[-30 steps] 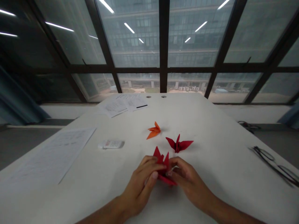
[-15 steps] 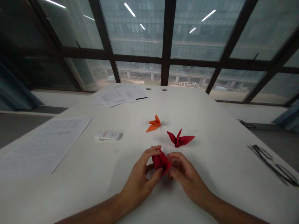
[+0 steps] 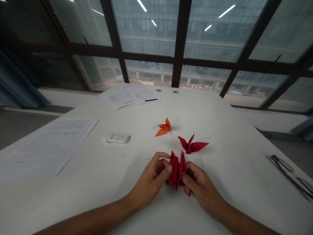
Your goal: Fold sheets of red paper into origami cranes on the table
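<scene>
A folded piece of red origami paper (image 3: 177, 171) with pointed tips upward is held between my two hands, low over the table. My left hand (image 3: 155, 176) pinches its left side between thumb and fingers. On the opposite side, my right hand (image 3: 199, 182) grips it, thumb in front and fingers partly hidden behind. Just beyond my right hand lies a finished-looking red paper crane (image 3: 192, 146) with spread wings. Farther back and slightly left sits an orange paper crane (image 3: 165, 128).
On the white table (image 3: 137, 120), a white packaged item (image 3: 116, 138) lies left of the cranes. A printed sheet (image 3: 49, 143) is at the left edge, more papers (image 3: 127, 96) with a dark strip farther back. Eyeglasses (image 3: 290, 173) rest at the right edge. Windows stand behind.
The red folded paper has turned from a tilted, opened pose to upright with its points up. My right hand has closed onto its right side. The whole view has shifted slightly.
</scene>
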The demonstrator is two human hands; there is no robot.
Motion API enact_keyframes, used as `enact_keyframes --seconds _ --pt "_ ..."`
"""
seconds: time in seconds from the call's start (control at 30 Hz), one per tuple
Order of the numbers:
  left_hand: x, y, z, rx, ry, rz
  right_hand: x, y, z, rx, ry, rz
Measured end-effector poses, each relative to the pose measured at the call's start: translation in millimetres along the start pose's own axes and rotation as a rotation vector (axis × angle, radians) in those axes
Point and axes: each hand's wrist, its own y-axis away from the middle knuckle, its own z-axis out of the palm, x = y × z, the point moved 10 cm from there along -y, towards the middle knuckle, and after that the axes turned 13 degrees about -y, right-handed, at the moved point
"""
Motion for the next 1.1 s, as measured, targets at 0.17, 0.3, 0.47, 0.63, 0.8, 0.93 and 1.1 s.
enact_keyframes --seconds 0.17,0.3,0.47,0.63,0.8,0.93,1.1 --pt "-6 -1 6 -0.009 0.091 -0.012 2 0 -5 0.083 -0.086 -0.066" --pt "-4 -3 6 -0.013 0.108 0.005 2 1 -6 0.120 -0.064 -0.087" --pt "-3 -3 11 -0.124 0.077 -0.017 -1 2 -6 0.106 -0.087 -0.100" --pt "-6 -1 11 -0.156 0.030 -0.052 -1 4 -5 0.089 -0.087 -0.091" --pt "6 -3 8 -0.147 0.039 0.051 -2 4 -8 0.113 -0.068 -0.092" --pt "10 -3 15 -0.212 0.011 0.085 -4 6 -10 0.147 -0.060 -0.105" --pt "11 -3 11 -0.180 -0.052 0.113 -3 8 -7 0.151 -0.049 -0.078"
